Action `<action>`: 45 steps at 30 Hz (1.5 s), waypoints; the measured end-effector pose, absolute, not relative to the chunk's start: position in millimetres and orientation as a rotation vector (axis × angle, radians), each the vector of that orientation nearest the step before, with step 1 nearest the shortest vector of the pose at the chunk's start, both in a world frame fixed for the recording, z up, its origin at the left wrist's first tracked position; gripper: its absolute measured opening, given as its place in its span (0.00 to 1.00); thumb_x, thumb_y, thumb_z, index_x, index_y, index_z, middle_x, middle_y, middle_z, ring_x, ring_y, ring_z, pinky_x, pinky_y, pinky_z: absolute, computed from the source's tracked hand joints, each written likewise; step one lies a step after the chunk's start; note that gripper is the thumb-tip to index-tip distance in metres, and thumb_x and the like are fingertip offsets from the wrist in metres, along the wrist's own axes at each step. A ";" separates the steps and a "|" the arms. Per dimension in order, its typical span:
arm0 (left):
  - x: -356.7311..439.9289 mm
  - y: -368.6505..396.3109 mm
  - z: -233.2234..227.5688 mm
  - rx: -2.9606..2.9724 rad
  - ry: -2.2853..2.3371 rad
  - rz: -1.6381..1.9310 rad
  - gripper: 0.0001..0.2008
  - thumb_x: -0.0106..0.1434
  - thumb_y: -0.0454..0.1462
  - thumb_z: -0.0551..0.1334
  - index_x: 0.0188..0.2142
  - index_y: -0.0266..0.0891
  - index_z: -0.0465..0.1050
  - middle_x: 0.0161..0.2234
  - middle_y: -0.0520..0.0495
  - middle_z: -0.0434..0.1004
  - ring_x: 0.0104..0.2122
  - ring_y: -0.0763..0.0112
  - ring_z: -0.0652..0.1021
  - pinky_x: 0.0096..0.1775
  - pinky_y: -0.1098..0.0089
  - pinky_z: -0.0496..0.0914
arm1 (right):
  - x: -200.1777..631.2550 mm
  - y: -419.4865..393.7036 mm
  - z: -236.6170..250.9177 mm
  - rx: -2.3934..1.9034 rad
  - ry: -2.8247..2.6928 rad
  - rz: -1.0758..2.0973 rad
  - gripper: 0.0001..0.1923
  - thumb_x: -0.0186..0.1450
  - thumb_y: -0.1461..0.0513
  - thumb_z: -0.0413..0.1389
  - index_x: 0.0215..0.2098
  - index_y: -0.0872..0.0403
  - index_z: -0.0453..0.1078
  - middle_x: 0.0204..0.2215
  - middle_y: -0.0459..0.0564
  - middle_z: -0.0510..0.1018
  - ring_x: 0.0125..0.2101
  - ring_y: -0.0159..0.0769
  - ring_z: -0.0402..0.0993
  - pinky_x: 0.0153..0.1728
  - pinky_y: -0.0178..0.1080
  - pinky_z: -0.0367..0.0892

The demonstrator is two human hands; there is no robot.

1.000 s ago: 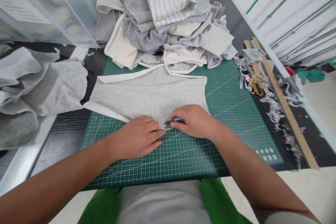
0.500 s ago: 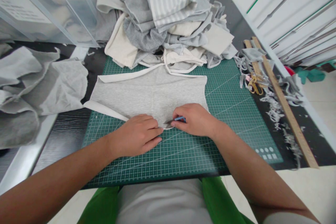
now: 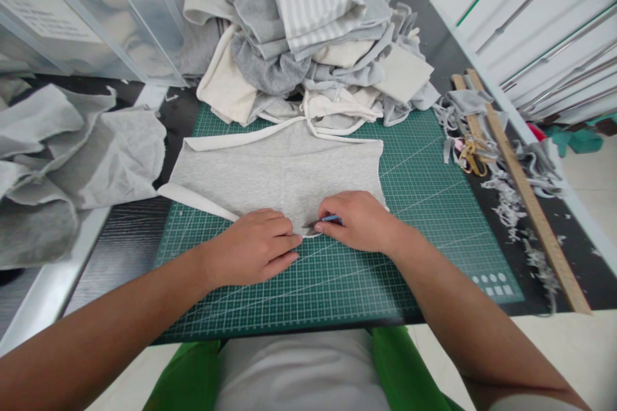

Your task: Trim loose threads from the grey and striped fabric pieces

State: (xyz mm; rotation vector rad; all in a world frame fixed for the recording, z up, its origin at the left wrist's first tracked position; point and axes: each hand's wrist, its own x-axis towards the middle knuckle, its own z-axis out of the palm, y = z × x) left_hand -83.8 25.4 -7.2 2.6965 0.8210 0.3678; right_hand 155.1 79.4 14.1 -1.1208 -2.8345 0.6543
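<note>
A light grey fabric piece (image 3: 270, 170) with white-edged borders lies spread on the green cutting mat (image 3: 424, 192). My left hand (image 3: 263, 247) is closed at its near edge, fingers together and gripping the cloth's rim; the thumb is mostly hidden. Just to the right, my right hand (image 3: 359, 221) is wrapped round small thread snips (image 3: 331, 219) with a blue handle. Their dark pointed blades reach left along the near edge, close to my left fingertips. Whether the blades touch the cloth I cannot tell.
A tall pile of grey, cream and striped fabric (image 3: 313, 32) rises behind the mat. More grey cloth (image 3: 116, 160) lies at left, before a clear plastic bin (image 3: 120, 13). At right are wooden strips (image 3: 535, 199), gold-handled scissors (image 3: 472, 157) and thread scraps (image 3: 506, 205).
The whole view has shifted slightly to the right. Both hands, the snips and the cloth keep practically the same places relative to each other.
</note>
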 end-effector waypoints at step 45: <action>-84.6 25.5 -5.7 2.716 0.799 0.402 0.12 0.68 0.40 0.55 0.44 0.38 0.74 0.32 0.46 0.72 0.34 0.68 0.72 0.39 0.64 0.69 | 154.5 74.5 21.4 -1.019 -2.900 0.633 0.12 0.59 0.60 0.57 0.42 0.52 0.68 0.35 0.48 0.78 0.35 0.38 0.72 0.36 0.38 0.59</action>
